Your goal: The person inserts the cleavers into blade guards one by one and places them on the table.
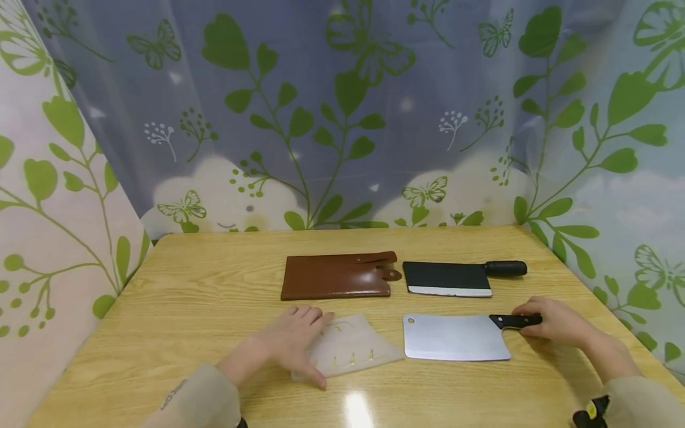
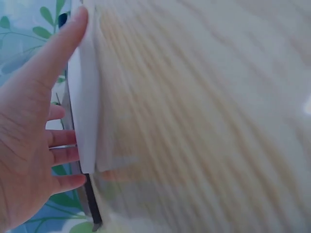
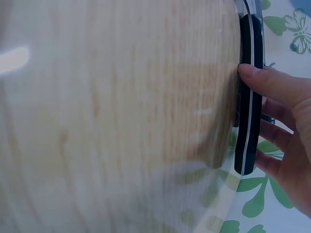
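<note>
Toward the right, a cleaver (image 1: 455,337) with a silver blade and black riveted handle (image 1: 518,321) lies flat, its blade pointing left. My right hand (image 1: 551,321) pinches the end of that handle; the right wrist view shows the thumb (image 3: 251,73) on one side and fingers on the other. Left of the blade is a whitish translucent blade sheath (image 1: 355,348) with small slots along its near edge. My left hand (image 1: 294,342) spreads over the sheath's left end, thumb at the near edge and fingers at the far side, covering part of it.
Behind the sheath lies a brown leather sheath (image 1: 334,277) with snap straps. A second cleaver (image 1: 446,278), black-bladed with a pale edge and round black handle, lies to its right. The wooden table (image 1: 203,267) meets a leaf-patterned curtain (image 1: 321,119) at the back and sides.
</note>
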`<state>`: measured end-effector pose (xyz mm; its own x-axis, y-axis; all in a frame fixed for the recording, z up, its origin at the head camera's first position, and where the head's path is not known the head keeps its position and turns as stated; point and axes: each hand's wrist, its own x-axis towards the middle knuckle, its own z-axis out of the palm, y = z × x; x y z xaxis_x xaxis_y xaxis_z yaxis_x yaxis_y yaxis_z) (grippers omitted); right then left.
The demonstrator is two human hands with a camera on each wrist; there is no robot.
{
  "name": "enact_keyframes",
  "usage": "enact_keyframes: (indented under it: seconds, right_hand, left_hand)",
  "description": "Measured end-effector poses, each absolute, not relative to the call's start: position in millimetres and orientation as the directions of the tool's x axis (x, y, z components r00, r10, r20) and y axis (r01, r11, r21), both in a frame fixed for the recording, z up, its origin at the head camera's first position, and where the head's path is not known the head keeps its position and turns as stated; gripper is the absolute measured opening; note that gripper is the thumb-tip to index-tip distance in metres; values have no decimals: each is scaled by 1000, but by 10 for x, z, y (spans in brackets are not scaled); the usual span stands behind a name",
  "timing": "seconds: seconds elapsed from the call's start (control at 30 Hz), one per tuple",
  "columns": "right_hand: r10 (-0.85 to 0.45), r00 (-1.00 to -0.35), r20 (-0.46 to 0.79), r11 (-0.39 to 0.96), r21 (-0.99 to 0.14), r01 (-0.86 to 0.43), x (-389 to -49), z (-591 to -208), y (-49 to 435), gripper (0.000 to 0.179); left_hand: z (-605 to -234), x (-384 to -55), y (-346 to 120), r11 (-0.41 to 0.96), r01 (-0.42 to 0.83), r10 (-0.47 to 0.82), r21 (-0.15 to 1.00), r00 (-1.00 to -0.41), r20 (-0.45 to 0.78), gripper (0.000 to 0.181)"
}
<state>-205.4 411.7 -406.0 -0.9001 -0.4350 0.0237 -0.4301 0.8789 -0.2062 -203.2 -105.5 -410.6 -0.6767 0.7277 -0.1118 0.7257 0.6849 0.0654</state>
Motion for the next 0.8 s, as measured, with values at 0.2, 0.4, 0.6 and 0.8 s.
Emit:
enact_keyframes:
  seconds: [0.2,0.4,0.6,0.8]
  right_hand:
    - [-393,-919,-13,893,-245,-379,-2037,-3997,4098,30]
    - [-371,-927,-50,897,-276,-344,-1981,-3955,4053,28]
    - [-382,-922,-61,881,-326,-343,-1926,-3982,4001,26]
    - [-370,-928,-40,887,-310,-341,-1901,-3994,3981,24]
  left_hand:
    - [-4070,-2034,-1033,681,730,731,62,-673,-111,111]
    - [-4022,-2034,-1057,707,702,705,91,-688,-170,112]
    - [-4001,-2021,-1072,701,710,709,59,-687,-162,110]
    - [-3986,-2007,-1050,678,734,730,-27,-678,-83,101]
